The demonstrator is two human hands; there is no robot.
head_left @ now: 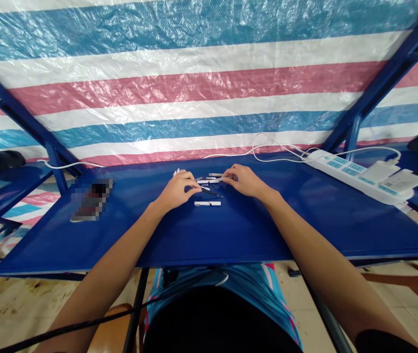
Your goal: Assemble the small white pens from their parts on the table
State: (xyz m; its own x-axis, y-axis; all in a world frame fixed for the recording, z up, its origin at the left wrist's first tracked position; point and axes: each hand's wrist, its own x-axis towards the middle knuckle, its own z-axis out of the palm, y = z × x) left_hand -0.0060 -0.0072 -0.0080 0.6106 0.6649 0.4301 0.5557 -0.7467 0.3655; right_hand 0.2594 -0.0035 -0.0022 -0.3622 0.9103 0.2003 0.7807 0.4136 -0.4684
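Several small white and dark pen-like parts (pixel 203 182) lie in a loose group at the middle of the blue table (pixel 216 235). My left hand (pixel 180 190) is at the left of the group, its thumb and forefinger pinched on a thin dark rod (pixel 211 193) that points right. From the right, my right hand (pixel 243 180) reaches in with its fingertips closed on a slim white part (pixel 220 179). Nearer to me than both hands lies a white pen-like piece (pixel 208 203). Small white pieces (pixel 177 171) show just behind my left hand.
A blurred phone-like object (pixel 93 200) lies at the table's left. A white power strip (pixel 356 176) with plugged-in adapters is at the right, and a white cable (pixel 263 147) runs along the back edge. Blue metal bars (pixel 374 73) stand behind, before a striped sheet (pixel 194 88).
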